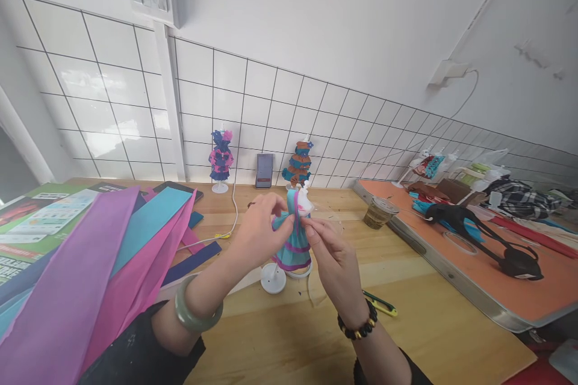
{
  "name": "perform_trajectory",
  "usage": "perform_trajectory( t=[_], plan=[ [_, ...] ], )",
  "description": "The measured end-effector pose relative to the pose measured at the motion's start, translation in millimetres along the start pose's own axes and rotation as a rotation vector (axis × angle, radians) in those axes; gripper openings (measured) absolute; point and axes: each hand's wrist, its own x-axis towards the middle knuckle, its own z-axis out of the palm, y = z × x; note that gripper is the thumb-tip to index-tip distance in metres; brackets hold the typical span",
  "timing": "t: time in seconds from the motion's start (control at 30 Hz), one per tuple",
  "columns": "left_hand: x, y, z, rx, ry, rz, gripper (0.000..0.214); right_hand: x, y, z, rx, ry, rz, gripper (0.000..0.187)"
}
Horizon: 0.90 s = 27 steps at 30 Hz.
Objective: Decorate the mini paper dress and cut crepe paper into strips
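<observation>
A miniature white dress form (304,203) stands on the wooden table, tilted a little, with its round white base (273,278) below. It wears a turquoise doll dress (293,240) with purple bands and a strap over one shoulder. From the left side my left hand (264,225), with a pale jade bangle at the wrist, pinches the upper part of the dress. My right hand (334,258) has thumb and forefinger pressed together at the dress's front edge, near the waist. Exactly what cloth lies between those fingertips is partly hidden.
Strips of coloured crepe paper (108,252) lie at the left. Two dressed forms, one blue-pink (221,156) and one brown-teal (298,162), stand behind, with a phone (264,170) between. A cup (380,213), a yellow cutter (382,304) and an orange-topped board (497,289) are at right.
</observation>
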Motion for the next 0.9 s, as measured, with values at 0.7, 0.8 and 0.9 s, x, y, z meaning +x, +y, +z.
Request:
perform_trajectory(
  t=[0.7,0.8,0.9],
  plan=[
    [8.7,-23.6,15.3,-0.760,-0.221,-0.066,0.070,-4.7,5.1,0.1,0.044,-0.009,0.015,0.024],
    [8.8,-24.5,16.3,-0.789,-0.195,-0.096,0.072,-6.8,8.1,1.0,0.039,0.004,0.016,0.023],
    [9.1,-24.6,16.2,-0.774,-0.169,-0.117,0.073,-8.3,10.4,2.0,0.018,0.016,0.001,0.024]
  ],
)
